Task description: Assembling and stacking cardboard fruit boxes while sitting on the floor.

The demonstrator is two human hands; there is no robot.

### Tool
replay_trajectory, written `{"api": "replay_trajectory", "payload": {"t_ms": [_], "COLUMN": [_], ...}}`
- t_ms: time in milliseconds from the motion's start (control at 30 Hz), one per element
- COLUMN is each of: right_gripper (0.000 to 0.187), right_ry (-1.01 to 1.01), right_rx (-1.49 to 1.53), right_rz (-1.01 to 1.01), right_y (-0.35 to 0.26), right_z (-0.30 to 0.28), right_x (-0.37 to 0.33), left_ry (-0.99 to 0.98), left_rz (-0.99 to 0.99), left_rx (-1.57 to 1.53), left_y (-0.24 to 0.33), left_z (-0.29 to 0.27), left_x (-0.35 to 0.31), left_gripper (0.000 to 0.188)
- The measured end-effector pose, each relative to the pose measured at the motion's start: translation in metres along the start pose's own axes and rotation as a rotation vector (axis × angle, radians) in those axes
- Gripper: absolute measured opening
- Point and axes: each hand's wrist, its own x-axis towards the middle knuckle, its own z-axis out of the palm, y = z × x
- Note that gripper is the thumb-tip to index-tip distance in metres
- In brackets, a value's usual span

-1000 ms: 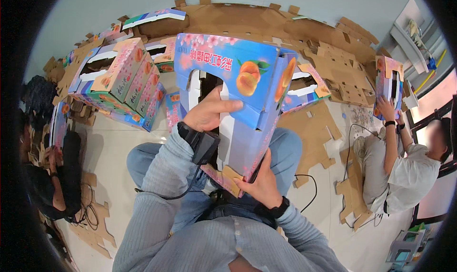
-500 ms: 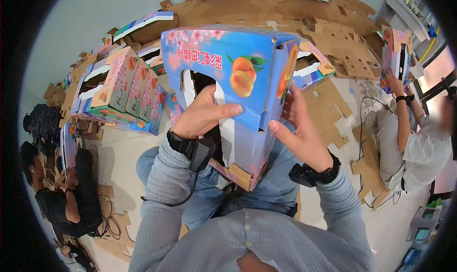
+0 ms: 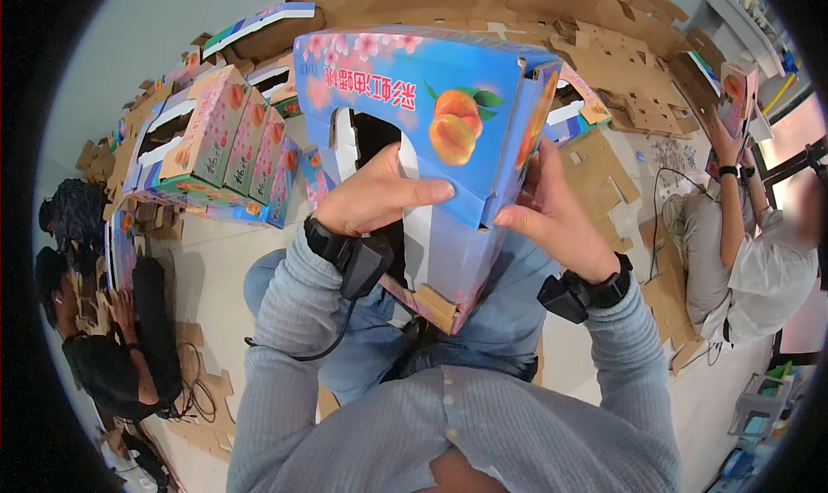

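Observation:
A blue and pink fruit carton printed with peaches and blossoms is held up in front of me above my lap, its lettering upside down. My left hand grips the edge of the large cut-out opening, thumb on the outer face and fingers reaching inside. At the carton's right end, my right hand holds the side near a folded seam, thumb at the edge and fingers partly hidden behind the panel. A brown cardboard flap shows at the carton's lower end.
Several folded fruit cartons stand stacked at the left. Flattened brown cardboard covers the floor at the back. A person at right holds up another carton; a person at left sits by a carton.
The carton in my hands has shifted slightly right and up, its grip much the same. The person at right has raised and turned their carton.

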Motion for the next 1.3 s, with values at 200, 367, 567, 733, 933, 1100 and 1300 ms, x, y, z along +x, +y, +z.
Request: {"api": "replay_trajectory", "payload": {"t_ms": [200, 367, 567, 733, 933, 1100, 1300], "right_gripper": [0.092, 0.09, 0.094, 0.101, 0.107, 0.11, 0.112], "right_ry": [-0.003, -0.001, -0.004, 0.112, 0.249, 0.243, 0.18], "right_rx": [-0.023, 0.008, 0.04, -0.108, -0.393, -0.411, -0.358], "right_rz": [0.001, 0.007, 0.006, -0.013, -0.097, -0.101, -0.047], "right_y": [0.003, 0.004, 0.004, -0.003, -0.008, -0.009, -0.014], "right_z": [-0.001, -0.003, 0.0, 0.012, 0.019, 0.016, 0.014], "right_x": [0.003, 0.001, -0.001, -0.005, 0.001, 0.007, 0.007], "left_ry": [0.018, 0.023, 0.057, 0.063, 0.073, 0.054, 0.047], "left_rz": [0.033, 0.044, 0.071, 0.066, 0.079, 0.036, 0.017], "left_rx": [-0.013, -0.014, -0.006, -0.001, 0.008, -0.032, -0.009], "left_y": [-0.004, -0.003, -0.006, -0.009, -0.009, -0.009, -0.011], "left_z": [0.004, 0.007, 0.008, 0.008, 0.007, 0.006, 0.01], "left_x": [0.001, 0.0, 0.001, 0.002, 0.003, 0.001, -0.001], "left_gripper": [0.055, 0.055, 0.057, 0.058, 0.056, 0.057, 0.06]}}
